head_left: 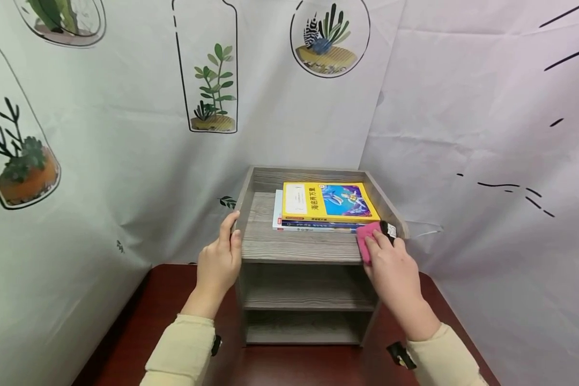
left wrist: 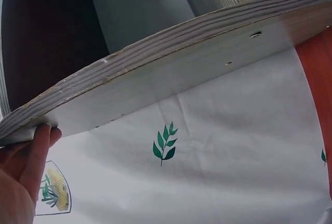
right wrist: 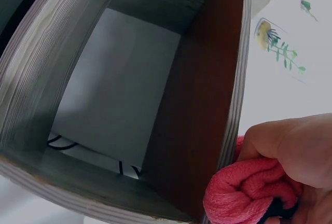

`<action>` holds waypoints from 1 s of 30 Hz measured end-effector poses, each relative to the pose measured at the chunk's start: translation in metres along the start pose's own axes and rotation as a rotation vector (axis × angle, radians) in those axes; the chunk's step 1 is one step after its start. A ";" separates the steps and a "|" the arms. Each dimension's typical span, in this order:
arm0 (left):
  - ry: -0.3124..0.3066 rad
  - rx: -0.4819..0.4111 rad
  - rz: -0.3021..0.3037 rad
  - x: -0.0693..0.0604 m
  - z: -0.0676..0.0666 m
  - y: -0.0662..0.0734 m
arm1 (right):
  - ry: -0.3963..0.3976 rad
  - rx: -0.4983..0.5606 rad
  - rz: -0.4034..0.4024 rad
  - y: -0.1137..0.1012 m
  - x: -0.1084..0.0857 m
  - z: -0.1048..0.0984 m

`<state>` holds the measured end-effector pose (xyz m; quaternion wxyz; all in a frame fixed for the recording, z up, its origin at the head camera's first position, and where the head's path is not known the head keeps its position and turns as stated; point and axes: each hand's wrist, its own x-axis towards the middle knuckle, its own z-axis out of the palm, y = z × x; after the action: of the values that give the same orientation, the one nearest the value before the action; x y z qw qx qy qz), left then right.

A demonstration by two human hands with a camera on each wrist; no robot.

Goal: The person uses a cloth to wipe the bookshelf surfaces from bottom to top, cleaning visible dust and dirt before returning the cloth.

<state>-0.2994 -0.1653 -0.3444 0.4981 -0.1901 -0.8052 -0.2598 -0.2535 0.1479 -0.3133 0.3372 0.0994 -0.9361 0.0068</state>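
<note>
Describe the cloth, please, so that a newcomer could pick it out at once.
Find the grey shelf on the dark red table. At the front right corner of its top board, the right hand holds the cloth. It is bunched, bright pink fabric, unlike the flat yellow book nearby.

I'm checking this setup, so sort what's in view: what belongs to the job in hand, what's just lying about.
Belongs, it seems:
- pink cloth, held by the right hand
- grey shelf unit, touched by the left hand

Apparently just there:
- book stack, on the unit's top
- dark red table, under the unit
</note>
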 end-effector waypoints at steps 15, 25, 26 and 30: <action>-0.193 -0.066 -0.160 -0.001 -0.015 0.001 | 0.037 0.033 -0.057 -0.015 0.007 0.002; -0.722 -0.120 -0.603 -0.002 -0.010 -0.009 | -0.019 0.045 -0.035 -0.031 0.008 0.002; -0.734 -0.148 -0.613 0.000 -0.010 -0.010 | -0.018 0.046 -0.036 -0.032 0.009 0.003; -0.766 -0.264 -0.579 0.007 -0.008 -0.013 | -0.006 0.054 -0.049 -0.040 0.011 0.003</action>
<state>-0.3042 -0.1804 -0.3378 0.0459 -0.1020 -0.9103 -0.3985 -0.2562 0.1064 -0.3106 0.3317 0.1316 -0.9339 0.0236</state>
